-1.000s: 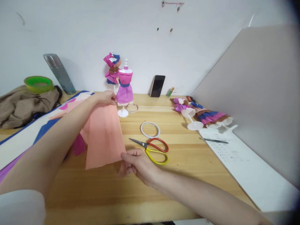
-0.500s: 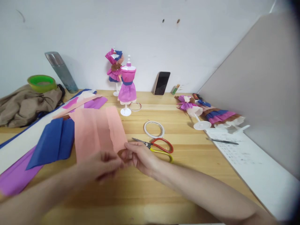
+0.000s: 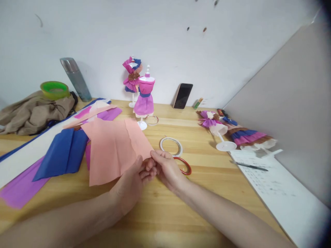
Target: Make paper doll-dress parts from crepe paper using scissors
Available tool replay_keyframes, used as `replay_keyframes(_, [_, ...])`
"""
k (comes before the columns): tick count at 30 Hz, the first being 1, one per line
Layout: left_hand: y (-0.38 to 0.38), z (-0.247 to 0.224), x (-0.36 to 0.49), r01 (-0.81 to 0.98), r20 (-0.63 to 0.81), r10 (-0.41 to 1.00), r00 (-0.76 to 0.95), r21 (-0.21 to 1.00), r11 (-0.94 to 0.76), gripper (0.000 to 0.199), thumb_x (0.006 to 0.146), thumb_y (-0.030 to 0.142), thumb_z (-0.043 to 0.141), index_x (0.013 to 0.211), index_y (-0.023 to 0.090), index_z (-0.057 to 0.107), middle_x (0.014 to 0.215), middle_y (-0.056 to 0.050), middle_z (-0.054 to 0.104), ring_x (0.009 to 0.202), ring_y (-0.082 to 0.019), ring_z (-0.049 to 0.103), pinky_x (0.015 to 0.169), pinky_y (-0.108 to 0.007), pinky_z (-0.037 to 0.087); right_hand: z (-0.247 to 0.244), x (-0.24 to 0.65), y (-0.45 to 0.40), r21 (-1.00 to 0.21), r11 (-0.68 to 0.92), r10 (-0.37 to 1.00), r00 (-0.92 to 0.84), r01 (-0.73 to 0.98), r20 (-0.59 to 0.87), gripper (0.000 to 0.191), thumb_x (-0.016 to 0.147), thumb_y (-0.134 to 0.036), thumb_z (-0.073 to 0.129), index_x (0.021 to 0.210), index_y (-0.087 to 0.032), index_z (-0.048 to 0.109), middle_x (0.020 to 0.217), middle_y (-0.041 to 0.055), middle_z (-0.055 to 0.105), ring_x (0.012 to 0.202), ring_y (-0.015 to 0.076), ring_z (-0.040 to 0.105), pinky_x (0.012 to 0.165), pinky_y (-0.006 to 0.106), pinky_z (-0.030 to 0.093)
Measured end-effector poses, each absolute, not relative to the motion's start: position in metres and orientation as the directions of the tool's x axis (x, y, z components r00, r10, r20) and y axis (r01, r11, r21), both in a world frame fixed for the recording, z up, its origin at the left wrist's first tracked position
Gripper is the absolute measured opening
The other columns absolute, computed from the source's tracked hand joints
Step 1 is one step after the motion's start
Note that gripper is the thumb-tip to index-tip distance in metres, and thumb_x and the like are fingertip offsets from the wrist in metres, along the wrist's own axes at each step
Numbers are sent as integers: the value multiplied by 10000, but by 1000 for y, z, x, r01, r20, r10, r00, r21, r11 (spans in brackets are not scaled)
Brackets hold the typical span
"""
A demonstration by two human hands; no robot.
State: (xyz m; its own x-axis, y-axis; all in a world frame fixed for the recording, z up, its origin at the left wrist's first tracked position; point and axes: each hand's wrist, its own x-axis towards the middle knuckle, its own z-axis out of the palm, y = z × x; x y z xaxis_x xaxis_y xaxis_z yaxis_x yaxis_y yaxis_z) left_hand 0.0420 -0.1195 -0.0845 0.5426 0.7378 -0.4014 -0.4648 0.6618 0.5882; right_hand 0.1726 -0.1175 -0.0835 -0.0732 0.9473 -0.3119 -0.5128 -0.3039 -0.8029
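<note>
A sheet of peach crepe paper (image 3: 111, 148) spreads over the left middle of the table, with fold lines in it. Its lower right corner is pinched by my right hand (image 3: 167, 168), thumb on top. My left hand (image 3: 133, 181) is closed on the paper's lower edge, its fingertips meeting those of my right hand. Behind my right hand lie the scissors, of which the red handle (image 3: 187, 166) shows; their blades are hidden. A roll of white tape (image 3: 180, 146) lies just beyond them. A small dress form in a pink and purple dress (image 3: 144, 101) stands behind the paper.
Blue paper (image 3: 62, 151), white and purple strips, a brown cloth (image 3: 31, 115), green tape (image 3: 54, 94) and a bottle (image 3: 79, 82) are at left. A second dress form (image 3: 132, 79) and phone (image 3: 183, 96) stand behind. Dressed forms (image 3: 226, 146) and a pen (image 3: 252, 166) are at right.
My left hand has moved right and up and closed on the paper's edge. The paper's corner and my right hand have shifted right, covering the scissors' blades. The camera view has shifted slightly.
</note>
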Motion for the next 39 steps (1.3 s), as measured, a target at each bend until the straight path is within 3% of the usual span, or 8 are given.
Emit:
replay_keyframes(6, [-109,-94,38,-457,-377,666,644,509,729,459,747,542,696,951,131,720,951,-92,628,889,-205,568,758,-300,464,-82,182,-114,-805,-283,952,-52,-522,-300,421,640,-487,777,535,-152,544,464,-2,593,359,82,490,368,194,322])
replay_keyframes(12, [-109,-98,31,-480,-252,688,680,556,678,399,786,500,676,986,156,711,933,-85,607,908,-221,560,731,-321,473,-101,179,-115,-881,-196,980,-45,-431,-196,467,722,-564,703,547,-154,563,464,-21,549,392,74,463,405,204,297])
replay_keyframes(17, [-111,-96,35,-487,-319,734,600,582,651,418,680,470,786,970,178,714,1003,-99,664,960,-247,596,864,-369,474,-110,182,-119,-941,-120,993,-50,-318,-110,488,768,-586,653,551,-161,551,504,-18,535,437,83,464,453,220,341])
replay_keyframes(23, [-112,-91,34,-515,-390,743,544,544,663,291,773,380,719,934,138,706,969,-113,694,981,-248,616,968,-398,445,-97,178,-119,-970,-103,994,-46,-220,-95,514,733,-641,655,548,-175,542,505,-12,520,474,110,478,476,239,390])
replay_keyframes(31, [-109,-85,34,-511,-492,716,495,502,698,154,689,252,806,683,154,687,731,-24,672,750,-153,626,900,-348,490,-88,171,-119,-987,-90,992,-100,-134,-77,523,710,-676,639,551,-186,548,515,-14,490,463,109,434,467,241,363])
replay_keyframes(39, [-108,-81,33,-510,-526,675,518,444,737,160,788,266,703,820,110,686,823,-109,716,787,-211,674,847,-348,529,-96,177,-126,-993,84,992,-98,79,76,487,809,-587,574,532,-187,547,552,-1,488,544,134,442,545,260,379])
